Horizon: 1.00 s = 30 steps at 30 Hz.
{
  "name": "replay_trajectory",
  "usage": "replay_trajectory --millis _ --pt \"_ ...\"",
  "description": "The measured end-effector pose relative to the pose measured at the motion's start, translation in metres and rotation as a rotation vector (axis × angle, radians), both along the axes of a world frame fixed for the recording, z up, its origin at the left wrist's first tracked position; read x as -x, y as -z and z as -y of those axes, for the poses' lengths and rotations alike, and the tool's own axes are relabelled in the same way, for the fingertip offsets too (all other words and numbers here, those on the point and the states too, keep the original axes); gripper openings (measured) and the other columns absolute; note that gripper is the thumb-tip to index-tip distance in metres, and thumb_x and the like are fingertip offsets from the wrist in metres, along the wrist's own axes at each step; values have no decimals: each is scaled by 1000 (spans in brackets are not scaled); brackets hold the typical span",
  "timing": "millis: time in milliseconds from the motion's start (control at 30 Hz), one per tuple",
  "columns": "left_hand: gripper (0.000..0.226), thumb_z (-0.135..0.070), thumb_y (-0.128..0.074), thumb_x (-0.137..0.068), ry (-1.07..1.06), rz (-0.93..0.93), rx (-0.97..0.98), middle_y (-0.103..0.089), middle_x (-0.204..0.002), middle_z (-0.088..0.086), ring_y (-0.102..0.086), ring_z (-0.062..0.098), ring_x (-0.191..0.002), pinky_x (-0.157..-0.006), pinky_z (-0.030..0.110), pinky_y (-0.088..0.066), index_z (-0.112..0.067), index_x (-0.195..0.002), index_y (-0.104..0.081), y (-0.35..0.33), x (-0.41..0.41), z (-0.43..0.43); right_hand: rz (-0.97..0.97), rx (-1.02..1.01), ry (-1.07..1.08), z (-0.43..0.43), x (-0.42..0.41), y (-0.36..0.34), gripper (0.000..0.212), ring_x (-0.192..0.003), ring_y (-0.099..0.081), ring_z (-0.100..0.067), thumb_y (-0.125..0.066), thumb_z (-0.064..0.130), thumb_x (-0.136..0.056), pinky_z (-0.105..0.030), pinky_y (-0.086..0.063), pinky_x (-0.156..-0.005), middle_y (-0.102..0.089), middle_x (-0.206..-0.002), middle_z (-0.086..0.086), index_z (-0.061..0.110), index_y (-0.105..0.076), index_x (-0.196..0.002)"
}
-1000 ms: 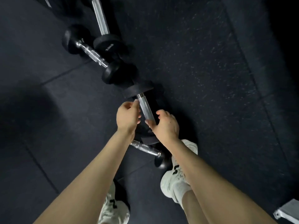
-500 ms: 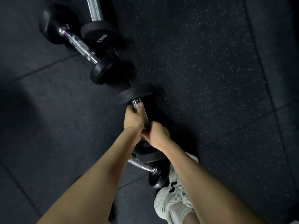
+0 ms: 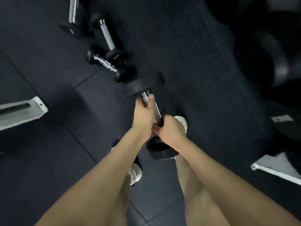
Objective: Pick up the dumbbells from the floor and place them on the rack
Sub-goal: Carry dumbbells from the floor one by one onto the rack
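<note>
A black dumbbell (image 3: 145, 84) with a chrome handle hangs in the air above the dark rubber floor, held by both hands. My left hand (image 3: 143, 115) is wrapped around the upper part of the handle, just below the far weight plate. My right hand (image 3: 171, 129) is closed on the lower part, right above the near plate (image 3: 160, 151). Two smaller dumbbells lie on the floor beyond: one short (image 3: 104, 61), one longer (image 3: 107, 36) angled toward the top. Blurred black rack weights (image 3: 260, 51) show at the right.
White metal frame feet sit on the floor at the left (image 3: 21, 111) and at the lower right (image 3: 276, 168). A chrome bar (image 3: 72, 10) lies at the top left. My white shoes (image 3: 135, 174) stand below the held dumbbell.
Both hands closed on the handle and lifted the dumbbell off the floor. The view rose and pulled back, so the floor dumbbells look smaller and the frame feet came into view.
</note>
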<state>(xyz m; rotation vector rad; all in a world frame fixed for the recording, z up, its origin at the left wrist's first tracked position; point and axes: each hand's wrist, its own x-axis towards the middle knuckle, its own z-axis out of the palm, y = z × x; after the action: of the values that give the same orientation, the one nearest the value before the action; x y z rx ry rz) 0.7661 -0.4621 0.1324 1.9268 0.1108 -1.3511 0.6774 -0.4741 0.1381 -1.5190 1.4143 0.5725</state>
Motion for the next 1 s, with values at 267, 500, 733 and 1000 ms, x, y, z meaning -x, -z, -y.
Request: replay_trajectory --millis 267,500,733,1000 --pt "17 -39 -50 -94 390 147 260 -55 -88 -10 -57 13 -90 -92 37 -50 -22 -98 -48 -262 16 10 220 158 371 -11 26 -258 24 -75 -67 -22 -67 42 -79 -35 -50 -64 -70 -79 0 18 -63 -84" --pt "35 -40 -51 -93 637 245 498 -59 -101 -7 -59 17 -102 -96 38 -49 -17 -118 -51 -413 65 40 365 376 622 -3 73 -395 27 -74 -68 -27 -65 39 -80 -42 -52 -69 -71 -74 -5 12 -66 -81" --pt "16 -44 -55 -88 788 274 593 -63 -96 -2 -62 25 -103 -96 48 -49 -30 -83 -51 -489 142 107 464 516 831 49 141 -462 29 -63 -57 -19 -70 42 -78 -31 -40 -56 -59 -60 5 24 -54 -60" --pt "28 -45 -56 -86 876 310 598 -63 -94 1 -62 26 -100 -95 48 -50 -19 -98 -54 -509 252 235 445 582 871 168 244 -481 28 -72 -65 -28 -66 45 -78 -38 -47 -62 -63 -64 3 26 -55 -62"
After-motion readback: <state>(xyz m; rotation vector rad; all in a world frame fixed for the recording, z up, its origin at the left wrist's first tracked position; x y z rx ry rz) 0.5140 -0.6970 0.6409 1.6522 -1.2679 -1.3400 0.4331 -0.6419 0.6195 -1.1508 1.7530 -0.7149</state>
